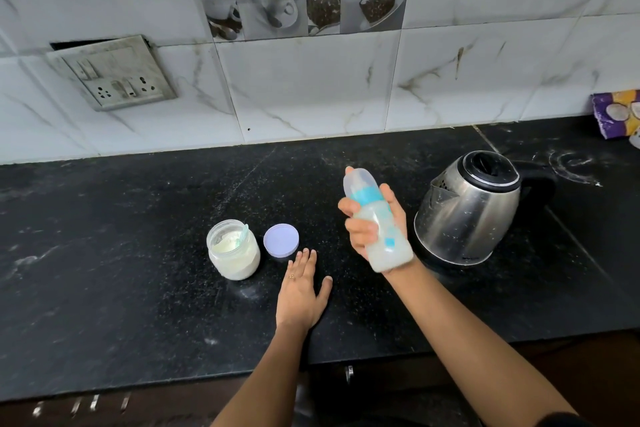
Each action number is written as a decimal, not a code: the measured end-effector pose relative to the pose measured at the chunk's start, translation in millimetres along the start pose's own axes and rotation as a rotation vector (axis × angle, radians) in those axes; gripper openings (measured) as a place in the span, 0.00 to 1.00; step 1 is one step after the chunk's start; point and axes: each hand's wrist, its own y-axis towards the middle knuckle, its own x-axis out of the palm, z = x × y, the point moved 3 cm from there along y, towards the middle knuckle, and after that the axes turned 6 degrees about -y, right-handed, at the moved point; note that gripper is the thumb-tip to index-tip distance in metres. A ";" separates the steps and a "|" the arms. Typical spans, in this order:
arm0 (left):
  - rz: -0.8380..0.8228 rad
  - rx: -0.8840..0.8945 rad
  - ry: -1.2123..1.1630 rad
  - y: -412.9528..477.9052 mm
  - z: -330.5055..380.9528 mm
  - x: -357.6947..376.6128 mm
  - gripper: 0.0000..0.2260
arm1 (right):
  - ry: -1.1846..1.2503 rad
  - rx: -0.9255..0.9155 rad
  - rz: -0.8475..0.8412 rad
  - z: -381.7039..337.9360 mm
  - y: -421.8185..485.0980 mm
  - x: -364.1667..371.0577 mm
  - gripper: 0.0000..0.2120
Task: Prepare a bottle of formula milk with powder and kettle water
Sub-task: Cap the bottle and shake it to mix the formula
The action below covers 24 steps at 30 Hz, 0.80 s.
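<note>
My right hand (367, 224) grips a capped baby bottle (381, 239) above the black counter, tilted with its clear cap toward the wall. The bottle has a blue collar and milky white liquid inside, and looks slightly blurred. My left hand (302, 288) rests flat on the counter with straight fingers. Just left of it stands an open glass jar of white powder (233, 253) with a pale scoop inside. The jar's lilac lid (281, 240) lies beside it. A steel kettle (471, 208) with a black lid stands right of the bottle.
The black counter (138, 270) runs to a marble-tiled wall. A switch and socket plate (114, 74) hangs on the wall at the left. A purple packet (618, 113) sits at the far right. White powder marks dust the counter behind the kettle.
</note>
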 end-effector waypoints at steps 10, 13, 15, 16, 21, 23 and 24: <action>-0.004 -0.001 0.005 0.0 -1.6 1.7 0.29 | -0.177 0.010 0.137 2.9 0.2 4.8 0.22; -0.005 -0.002 0.004 0.5 -1.1 1.3 0.29 | 0.049 -0.029 0.192 0.9 1.4 -1.9 0.31; -0.006 -0.001 0.000 0.4 -1.1 0.5 0.29 | 0.127 0.012 0.079 3.4 3.0 2.4 0.23; -0.004 0.001 -0.002 0.1 -1.4 0.9 0.29 | 0.065 0.039 0.046 3.8 2.1 5.9 0.21; -0.003 0.001 -0.007 0.8 -1.8 1.9 0.29 | -0.115 -0.120 0.234 -8.0 5.8 22.4 0.27; -0.003 0.001 -0.006 1.0 -1.6 1.0 0.29 | -0.088 -0.171 0.316 -11.0 7.8 18.3 0.27; -0.004 -0.001 -0.008 1.1 -1.8 0.9 0.29 | -0.128 -0.160 0.302 -10.2 7.7 19.7 0.28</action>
